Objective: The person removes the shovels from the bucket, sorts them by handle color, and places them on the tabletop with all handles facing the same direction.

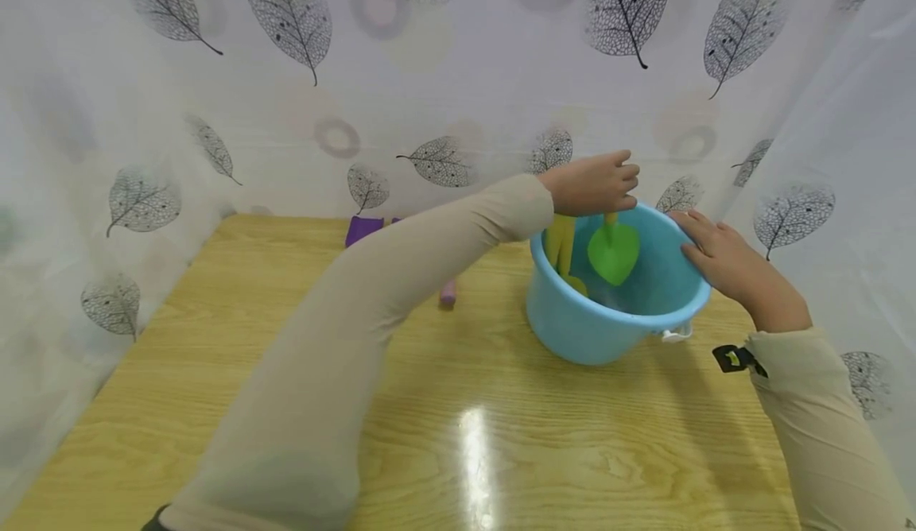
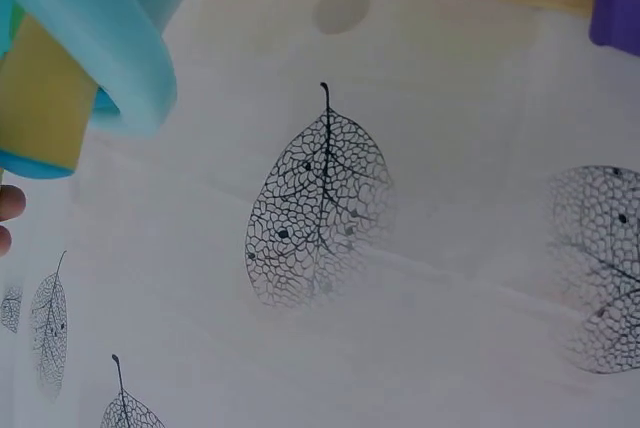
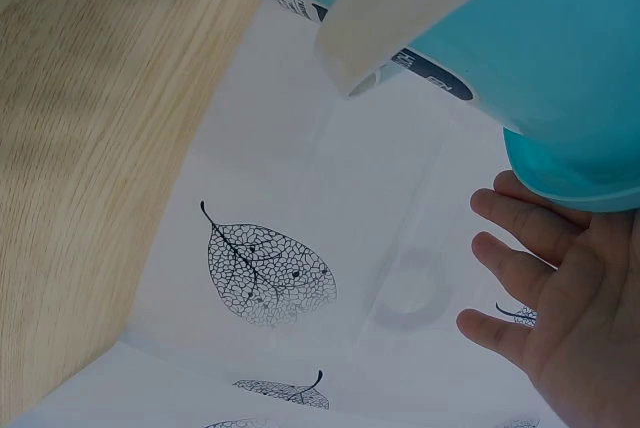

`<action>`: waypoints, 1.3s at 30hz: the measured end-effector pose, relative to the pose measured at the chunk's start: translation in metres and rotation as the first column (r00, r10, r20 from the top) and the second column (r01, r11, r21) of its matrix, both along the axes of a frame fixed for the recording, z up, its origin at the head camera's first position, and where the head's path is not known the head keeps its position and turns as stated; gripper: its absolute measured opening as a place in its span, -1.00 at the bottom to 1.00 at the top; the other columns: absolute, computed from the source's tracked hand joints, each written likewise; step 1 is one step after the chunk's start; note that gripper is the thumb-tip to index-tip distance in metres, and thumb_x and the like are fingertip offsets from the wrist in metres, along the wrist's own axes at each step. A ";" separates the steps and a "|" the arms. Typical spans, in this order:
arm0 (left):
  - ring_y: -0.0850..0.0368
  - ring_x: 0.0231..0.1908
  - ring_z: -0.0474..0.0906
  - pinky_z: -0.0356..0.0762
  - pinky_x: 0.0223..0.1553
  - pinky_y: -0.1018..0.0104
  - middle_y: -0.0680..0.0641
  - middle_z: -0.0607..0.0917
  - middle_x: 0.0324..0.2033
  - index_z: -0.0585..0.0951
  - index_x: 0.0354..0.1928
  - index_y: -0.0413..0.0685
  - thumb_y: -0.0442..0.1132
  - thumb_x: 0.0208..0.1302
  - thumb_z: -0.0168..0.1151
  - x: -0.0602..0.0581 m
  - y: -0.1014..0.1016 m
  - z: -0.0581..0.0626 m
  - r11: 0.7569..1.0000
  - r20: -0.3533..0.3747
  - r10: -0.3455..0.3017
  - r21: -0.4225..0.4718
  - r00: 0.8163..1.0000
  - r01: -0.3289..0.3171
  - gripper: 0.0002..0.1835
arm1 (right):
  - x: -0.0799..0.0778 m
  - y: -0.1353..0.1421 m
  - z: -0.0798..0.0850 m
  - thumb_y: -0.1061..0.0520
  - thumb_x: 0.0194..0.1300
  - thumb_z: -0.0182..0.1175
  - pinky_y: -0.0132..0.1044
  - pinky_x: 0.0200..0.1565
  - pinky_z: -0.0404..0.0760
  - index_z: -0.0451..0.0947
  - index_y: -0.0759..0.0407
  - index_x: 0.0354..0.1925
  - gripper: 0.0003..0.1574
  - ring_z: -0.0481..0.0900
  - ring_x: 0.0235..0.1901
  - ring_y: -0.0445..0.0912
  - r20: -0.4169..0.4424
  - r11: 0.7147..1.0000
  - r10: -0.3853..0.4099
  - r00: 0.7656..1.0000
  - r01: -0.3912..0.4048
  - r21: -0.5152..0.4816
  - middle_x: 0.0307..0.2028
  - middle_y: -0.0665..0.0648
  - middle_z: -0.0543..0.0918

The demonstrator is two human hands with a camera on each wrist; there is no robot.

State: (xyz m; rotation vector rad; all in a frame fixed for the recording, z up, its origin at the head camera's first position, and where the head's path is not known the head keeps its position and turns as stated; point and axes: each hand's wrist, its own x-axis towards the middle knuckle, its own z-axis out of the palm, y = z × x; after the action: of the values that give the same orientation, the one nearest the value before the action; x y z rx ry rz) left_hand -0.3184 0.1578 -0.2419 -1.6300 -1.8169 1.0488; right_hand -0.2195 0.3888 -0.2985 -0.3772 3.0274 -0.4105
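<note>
In the head view a light-blue bucket (image 1: 583, 328) stands on the right of the wooden table. My left hand (image 1: 592, 184) is over its far left rim, fingers curled around the yellow handle of a toy shovel. The green heart-shaped blade (image 1: 614, 253) hangs inside the bucket. Yellow tool parts (image 1: 564, 245) lean against the bucket's left inner wall. A yellow handle with a blue end (image 2: 45, 98) sticks past the rim in the left wrist view. My right hand (image 1: 730, 265) rests on the right rim; its fingers look extended in the right wrist view.
Behind my left sleeve, a purple thing (image 1: 363, 230) and a pink handle (image 1: 447, 292) are partly hidden on the wooden table (image 1: 572, 443). A leaf-patterned sheet (image 1: 458, 78) hangs around the back and sides. A white bucket handle (image 3: 420, 8) crosses the bucket's outside.
</note>
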 end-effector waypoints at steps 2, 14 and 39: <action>-0.07 0.19 0.37 0.25 0.31 0.06 -0.16 0.51 0.14 0.36 0.15 -0.14 -0.32 0.46 -0.23 -0.001 -0.004 0.000 0.999 -0.003 -0.008 0.036 1.000 0.008 -0.70 | 0.000 0.000 0.000 -0.01 0.51 -0.32 0.37 0.31 -0.22 -0.11 0.24 0.44 -0.32 -0.15 0.39 0.39 0.001 1.000 0.001 1.000 -0.001 0.000 0.37 0.53 0.02; -0.02 0.00 0.45 0.40 0.09 0.17 -0.15 0.57 0.01 0.42 0.04 -0.15 -0.34 0.48 -0.37 0.005 -0.030 0.005 0.970 0.021 -0.020 0.244 1.000 0.014 -0.67 | 0.001 -0.001 0.000 -0.03 0.50 -0.34 0.37 0.30 -0.21 -0.08 0.25 0.44 -0.33 -0.14 0.40 0.38 -0.012 1.000 0.002 1.000 -0.002 0.023 0.38 0.49 0.03; 0.00 -0.02 0.54 0.49 -0.01 0.21 -0.08 0.64 -0.06 0.55 -0.02 -0.05 -0.05 0.42 -0.03 0.037 -0.095 -0.015 0.757 0.156 0.119 0.624 0.981 -0.191 -0.70 | 0.002 -0.008 0.010 0.09 0.46 -0.24 0.20 0.40 -0.27 -0.25 0.36 0.44 -0.25 -0.21 0.42 0.34 0.018 0.990 0.018 1.000 -0.021 0.143 0.41 0.48 -0.11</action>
State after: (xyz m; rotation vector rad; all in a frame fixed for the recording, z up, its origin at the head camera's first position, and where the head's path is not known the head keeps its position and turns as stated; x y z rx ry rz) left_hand -0.2809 0.0630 -0.2572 -1.1385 -2.0971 0.3155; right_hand -0.2178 0.3808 -0.2883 -0.3906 3.0102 -0.1928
